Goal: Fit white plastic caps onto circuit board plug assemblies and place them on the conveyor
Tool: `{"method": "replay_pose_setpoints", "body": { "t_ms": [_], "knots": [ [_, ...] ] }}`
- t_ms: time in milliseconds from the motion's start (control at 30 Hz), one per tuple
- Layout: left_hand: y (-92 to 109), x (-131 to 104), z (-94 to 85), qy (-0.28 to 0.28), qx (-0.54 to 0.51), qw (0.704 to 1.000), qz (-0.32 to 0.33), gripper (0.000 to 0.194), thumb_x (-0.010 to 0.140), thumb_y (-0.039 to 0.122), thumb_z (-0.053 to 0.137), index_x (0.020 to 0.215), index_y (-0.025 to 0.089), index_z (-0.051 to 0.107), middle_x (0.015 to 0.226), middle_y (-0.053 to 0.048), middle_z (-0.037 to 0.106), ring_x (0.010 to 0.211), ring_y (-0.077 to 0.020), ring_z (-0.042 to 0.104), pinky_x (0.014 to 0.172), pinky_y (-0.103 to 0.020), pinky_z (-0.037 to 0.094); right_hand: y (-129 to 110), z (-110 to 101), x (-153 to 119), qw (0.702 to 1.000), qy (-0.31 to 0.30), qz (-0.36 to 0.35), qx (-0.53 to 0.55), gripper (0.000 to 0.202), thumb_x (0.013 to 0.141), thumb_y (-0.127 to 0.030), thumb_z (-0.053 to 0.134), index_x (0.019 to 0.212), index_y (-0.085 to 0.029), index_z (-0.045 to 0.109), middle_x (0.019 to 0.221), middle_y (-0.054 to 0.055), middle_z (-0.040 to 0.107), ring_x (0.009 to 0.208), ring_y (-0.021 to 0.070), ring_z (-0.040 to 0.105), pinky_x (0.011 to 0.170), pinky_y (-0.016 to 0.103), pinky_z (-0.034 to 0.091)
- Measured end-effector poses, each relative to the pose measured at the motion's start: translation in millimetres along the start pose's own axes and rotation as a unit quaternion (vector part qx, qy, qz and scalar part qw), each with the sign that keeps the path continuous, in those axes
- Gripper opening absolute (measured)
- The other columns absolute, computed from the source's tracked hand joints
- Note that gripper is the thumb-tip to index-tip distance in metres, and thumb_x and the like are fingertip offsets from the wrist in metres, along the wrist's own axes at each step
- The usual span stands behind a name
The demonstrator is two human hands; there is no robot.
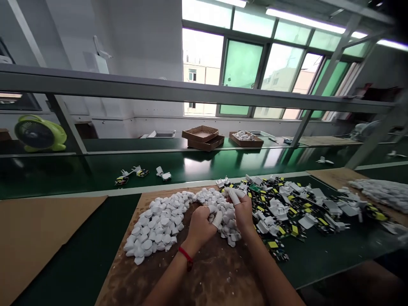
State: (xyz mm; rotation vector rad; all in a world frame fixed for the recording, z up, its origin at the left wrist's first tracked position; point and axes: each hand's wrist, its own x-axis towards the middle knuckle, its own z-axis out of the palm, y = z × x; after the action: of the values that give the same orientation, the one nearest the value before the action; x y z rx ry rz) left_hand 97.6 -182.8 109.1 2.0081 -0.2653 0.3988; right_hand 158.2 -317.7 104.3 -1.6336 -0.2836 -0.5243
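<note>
A small white plastic cap [217, 219] is pinched in the left hand [200, 225], while the right hand [242, 208] is closed over the heap of white caps [159, 221] mid-worktop [197, 276]. Circuit boards [287, 212] are piled just right.

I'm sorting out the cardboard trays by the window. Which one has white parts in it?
The right-hand tray, standing alone, holds a heap of white parts. The two stacked trays to its left show only a bare brown bottom.

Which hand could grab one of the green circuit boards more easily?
Probably the right hand: it lies right beside the circuit boards. The left hand is farther off, at the white caps.
</note>
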Motion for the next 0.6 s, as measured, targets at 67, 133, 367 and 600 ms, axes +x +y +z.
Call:
{"method": "replay_pose_setpoints", "body": {
  "t_ms": [67,133,367,600],
  "knots": [
    [-1.0,-1.4,-3.3,0.01,0.036,0.999,0.022,0.026,0.074,0.027,0.049,0.052,0.02,0.039,0.056,-0.002,0.044,0.058,-0.0158,0.039,0.059,-0.03,0.024,-0.5,-12.0,6.7,0.996,-0.013,-0.021,-0.081,0.03,0.081,-0.038,0.05,0.088,-0.019,0.072,0.081,0.005,0.067,0.075,0.022,0.057,0.076,0.035,0.045],
    [-3.5,-1.6,-5.0,0.021,0.087,0.995,0.05,0.028,0.078,0.029,0.047,0.053,0.02,0.038,0.058,-0.004,0.046,0.06,-0.0174,0.042,0.059,-0.03,0.026,-0.4,-29.2,12.1,0.982,-0.033,-0.033,-0.181,0.025,0.078,-0.029,0.052,0.091,-0.02,0.072,0.092,0.008,0.067,0.086,0.0248,0.057,0.084,0.037,0.042],
    [-19.1,2.3,-1.5,0.038,0.273,0.945,0.175,0.029,0.084,0.025,0.045,0.057,0.019,0.051,0.062,-0.008,0.059,0.063,-0.0203,0.054,0.059,-0.03,0.034,6.2,-83.8,-2.4,0.867,-0.099,0.01,-0.488,0.02,0.073,-0.006,0.054,0.082,-0.014,0.071,0.085,0.014,0.065,0.098,0.031,0.054,0.083,0.037,0.037],
    [-25.5,4.5,-1.1,0.032,0.282,0.931,0.227,0.023,0.081,0.02,0.049,0.059,0.018,0.056,0.062,-0.007,0.061,0.061,-0.0213,0.058,0.057,-0.03,0.039,7.5,-83.0,-6.9,0.785,-0.128,0.044,-0.605,0.024,0.071,0.003,0.05,0.076,-0.012,0.069,0.089,0.013,0.067,0.099,0.0278,0.055,0.081,0.034,0.037]
  ]
}}
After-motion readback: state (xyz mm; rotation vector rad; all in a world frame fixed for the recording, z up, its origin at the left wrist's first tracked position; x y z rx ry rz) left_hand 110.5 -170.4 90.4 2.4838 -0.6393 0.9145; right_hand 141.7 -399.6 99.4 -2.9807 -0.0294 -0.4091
